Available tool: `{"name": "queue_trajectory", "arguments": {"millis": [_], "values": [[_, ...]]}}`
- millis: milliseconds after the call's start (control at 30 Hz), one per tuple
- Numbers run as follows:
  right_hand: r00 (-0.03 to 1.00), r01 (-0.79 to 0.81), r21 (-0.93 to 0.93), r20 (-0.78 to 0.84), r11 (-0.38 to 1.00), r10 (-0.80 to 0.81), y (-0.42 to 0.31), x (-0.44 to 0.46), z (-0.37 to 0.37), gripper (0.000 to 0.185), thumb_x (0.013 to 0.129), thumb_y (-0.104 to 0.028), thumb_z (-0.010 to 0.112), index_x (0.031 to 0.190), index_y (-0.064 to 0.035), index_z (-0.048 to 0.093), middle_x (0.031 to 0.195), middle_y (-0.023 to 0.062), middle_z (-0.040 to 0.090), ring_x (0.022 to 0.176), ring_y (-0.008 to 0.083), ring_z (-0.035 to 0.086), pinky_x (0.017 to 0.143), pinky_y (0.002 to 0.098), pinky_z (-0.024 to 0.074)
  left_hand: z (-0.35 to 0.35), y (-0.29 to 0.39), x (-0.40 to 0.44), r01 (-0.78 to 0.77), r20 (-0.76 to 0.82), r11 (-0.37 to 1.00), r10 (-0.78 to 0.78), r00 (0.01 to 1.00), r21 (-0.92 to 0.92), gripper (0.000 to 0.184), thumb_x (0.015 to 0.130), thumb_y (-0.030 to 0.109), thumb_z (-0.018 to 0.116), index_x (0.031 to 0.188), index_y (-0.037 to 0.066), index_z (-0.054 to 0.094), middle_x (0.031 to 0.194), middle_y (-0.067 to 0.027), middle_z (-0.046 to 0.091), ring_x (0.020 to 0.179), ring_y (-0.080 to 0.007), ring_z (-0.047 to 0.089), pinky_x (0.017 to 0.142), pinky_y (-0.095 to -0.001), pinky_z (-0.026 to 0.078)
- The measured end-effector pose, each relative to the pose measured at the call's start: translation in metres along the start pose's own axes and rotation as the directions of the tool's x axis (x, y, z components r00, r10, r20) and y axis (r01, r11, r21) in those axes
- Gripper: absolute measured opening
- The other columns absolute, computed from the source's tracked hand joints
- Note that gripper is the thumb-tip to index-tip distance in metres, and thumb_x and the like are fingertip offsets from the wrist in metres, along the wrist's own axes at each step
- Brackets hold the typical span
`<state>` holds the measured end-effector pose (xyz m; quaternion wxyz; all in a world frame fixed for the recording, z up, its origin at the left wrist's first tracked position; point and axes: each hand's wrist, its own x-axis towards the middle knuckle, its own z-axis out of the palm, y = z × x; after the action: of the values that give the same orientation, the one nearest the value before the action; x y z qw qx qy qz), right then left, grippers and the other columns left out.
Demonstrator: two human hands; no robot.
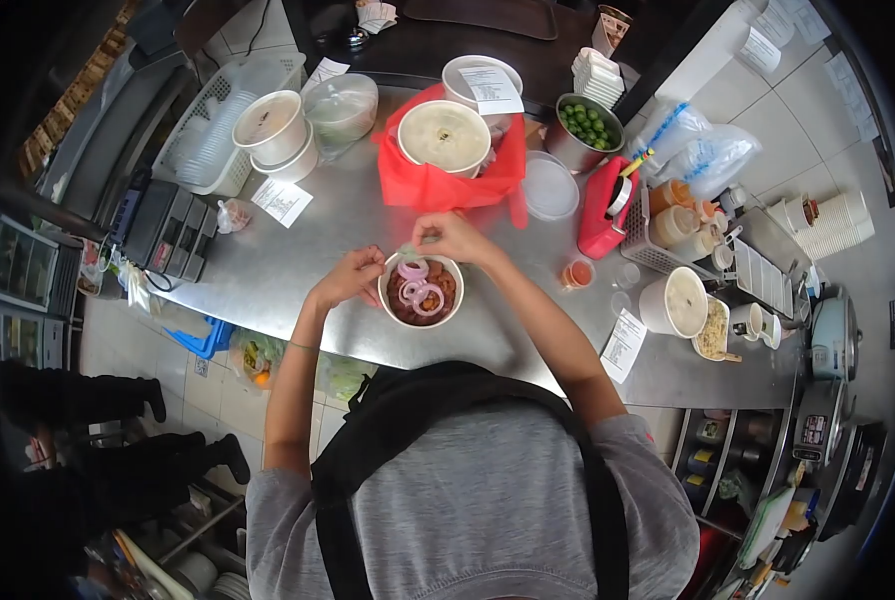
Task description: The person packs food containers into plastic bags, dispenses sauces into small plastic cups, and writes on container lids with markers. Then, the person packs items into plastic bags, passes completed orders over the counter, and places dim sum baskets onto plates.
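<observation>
A round white bowl [450,315] stands near the front edge of the steel counter. Brown food fills it, with pale purple onion rings [423,293] lying on top. My left hand [352,277] is at the bowl's left rim with its fingers drawn together; what they hold, if anything, is too small to tell. Over the bowl's back rim, my right hand [446,237] has its thumb and fingers pinched on a small pale green piece [409,254].
Behind the bowl, a red bag [400,185] surrounds a lidded tub [445,136]. A basket [236,175] and stacked tubs [286,158] stand left. Limes in a metal pot [586,124], a red container [603,212] and sauce bottles [675,226] are right. Two people's dark-clad legs [168,468] show lower left.
</observation>
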<state>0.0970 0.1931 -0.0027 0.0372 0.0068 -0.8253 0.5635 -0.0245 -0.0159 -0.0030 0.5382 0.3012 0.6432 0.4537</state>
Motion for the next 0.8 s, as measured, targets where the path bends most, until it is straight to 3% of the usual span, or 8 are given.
{"name": "queue_trajectory", "arguments": {"millis": [200,367,467,567,667,700,767,800], "values": [[0.979,-0.151,0.188,-0.11,0.971,0.173,0.017,-0.048,-0.01,0.012,0.066,-0.003,0.068,0.076,-0.0034,0.061,0.066,-0.0004,0.06,0.064,0.0056,0.056,0.057,0.0219,0.0432,0.03,0.017,-0.024,0.051,-0.124,0.997,-0.044,0.991,0.056,0.027,0.089,0.028,0.049,0.094,0.002,0.045,0.078,-0.0079,0.056,0.053,-0.0173,0.062,0.047,-0.0259,0.052],[0.99,0.014,0.033,-0.143,0.999,-0.01,0.011,-0.025,0.006,0.012,0.066,-0.007,0.068,0.075,-0.0033,0.061,0.067,0.0005,0.06,0.062,0.0067,0.053,0.056,0.0236,0.0423,0.044,0.027,-0.005,-0.027,-0.09,0.938,0.061,0.994,0.346,0.031,0.092,0.031,0.044,0.095,0.0,0.046,0.076,-0.0105,0.058,0.054,-0.0188,0.062,0.044,-0.0288,0.052],[0.988,-0.051,-0.054,-0.15,0.997,0.043,0.014,-0.037,-0.007,0.011,0.069,-0.003,0.068,0.077,-0.0027,0.06,0.07,0.0014,0.061,0.065,0.0066,0.056,0.06,0.0238,0.045,0.044,0.002,-0.009,-0.057,-0.152,0.972,0.093,0.984,0.228,0.024,0.093,0.025,0.043,0.094,0.001,0.045,0.077,-0.0111,0.057,0.054,-0.0198,0.063,0.044,-0.0288,0.054],[0.965,-0.114,0.399,-0.171,0.91,0.196,0.023,-0.073,-0.006,0.011,0.074,-0.001,0.067,0.081,-0.0026,0.059,0.074,0.0011,0.062,0.069,0.0074,0.057,0.064,0.0222,0.0458,0.056,-0.017,-0.017,-0.077,-0.3,0.99,0.109,0.948,0.116,0.021,0.093,0.022,0.043,0.097,0.002,0.043,0.081,-0.0135,0.057,0.056,-0.0219,0.064,0.045,-0.03,0.054],[0.899,-0.079,0.44,-0.357,0.895,0.255,0.022,-0.106,0.013,0.01,0.077,-0.001,0.065,0.084,-0.0027,0.058,0.081,0.0008,0.061,0.075,0.0085,0.057,0.068,0.0215,0.045,0.082,-0.032,-0.025,-0.135,-0.501,0.988,0.079,0.862,-0.077,0.023,0.092,0.021,0.044,0.094,-0.003,0.045,0.079,-0.0182,0.058,0.06,-0.0262,0.064,0.045,-0.0332,0.054],[0.859,-0.048,0.437,-0.441,0.898,0.26,0.021,-0.113,0.022,0.011,0.077,-0.001,0.066,0.084,-0.0032,0.058,0.082,0.0004,0.06,0.078,0.0088,0.057,0.07,0.0218,0.0445,0.079,-0.074,-0.01,-0.179,-0.551,0.941,0.316,0.772,0.288,0.022,0.092,0.02,0.043,0.095,-0.001,0.045,0.081,-0.0169,0.057,0.066,-0.0242,0.064,0.046,-0.0332,0.054],[0.762,0.01,0.483,-0.571,0.875,0.306,0.018,-0.121,0.041,0.011,0.077,0.0,0.065,0.085,-0.0041,0.059,0.083,0.0,0.06,0.079,0.0091,0.056,0.07,0.0217,0.0439,0.1,-0.091,-0.005,-0.197,-0.67,0.945,0.324,0.668,0.26,0.021,0.092,0.021,0.041,0.096,0.001,0.046,0.087,-0.0166,0.056,0.072,-0.025,0.063,0.046,-0.0329,0.054],[0.739,0.009,0.492,-0.589,0.87,0.325,0.009,-0.125,0.048,0.011,0.077,0.0,0.065,0.085,-0.0043,0.059,0.083,-0.0001,0.06,0.079,0.0089,0.056,0.07,0.0213,0.0435,0.114,-0.069,-0.014,-0.259,-0.665,0.957,0.111,0.738,-0.128,0.021,0.093,0.022,0.039,0.099,0.002,0.041,0.088,-0.0169,0.053,0.065,-0.0276,0.063,0.046,-0.0332,0.055]]}}
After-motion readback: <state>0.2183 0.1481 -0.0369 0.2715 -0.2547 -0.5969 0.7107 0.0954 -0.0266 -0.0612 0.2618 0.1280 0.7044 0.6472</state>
